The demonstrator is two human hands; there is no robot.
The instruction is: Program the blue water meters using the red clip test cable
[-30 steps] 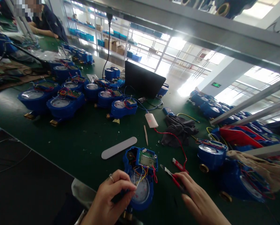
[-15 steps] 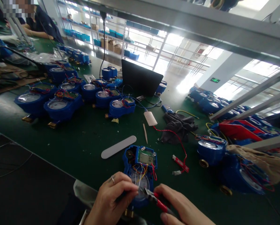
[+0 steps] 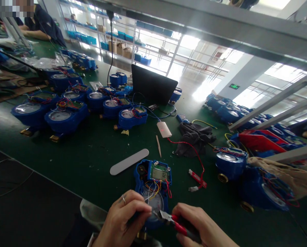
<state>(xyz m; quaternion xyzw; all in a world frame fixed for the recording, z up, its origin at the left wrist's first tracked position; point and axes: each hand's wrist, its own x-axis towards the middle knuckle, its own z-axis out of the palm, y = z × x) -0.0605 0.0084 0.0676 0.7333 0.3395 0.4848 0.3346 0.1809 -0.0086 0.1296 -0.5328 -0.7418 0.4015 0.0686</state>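
A blue water meter (image 3: 138, 181) with its top uncovered stands in front of me, its small display (image 3: 159, 174) on a green board. Thin white wires (image 3: 149, 195) run from the board across the round dial to my left hand (image 3: 129, 216), whose thumb and forefinger pinch them. Red-handled cutting pliers (image 3: 179, 227) lie in the grip of my right hand (image 3: 194, 219). Their jaws point left, close to the left fingertips over the dial; whether they touch a wire is too small to tell. A red wire loop (image 3: 169, 189) sticks out beside the board.
Several blue meters (image 3: 66, 115) stand at the left, more (image 3: 230, 161) at the right. A grey-white strip (image 3: 129, 162), wooden stick (image 3: 158, 146), white box (image 3: 164, 129) with red cable and dark cloth (image 3: 194, 137) lie beyond. A black screen (image 3: 153, 84) stands behind; another person (image 3: 43, 24) sits far left.
The pliers and my right hand have shifted slightly to the right and down. My left hand keeps its pinch. Red lights now show on the white box.
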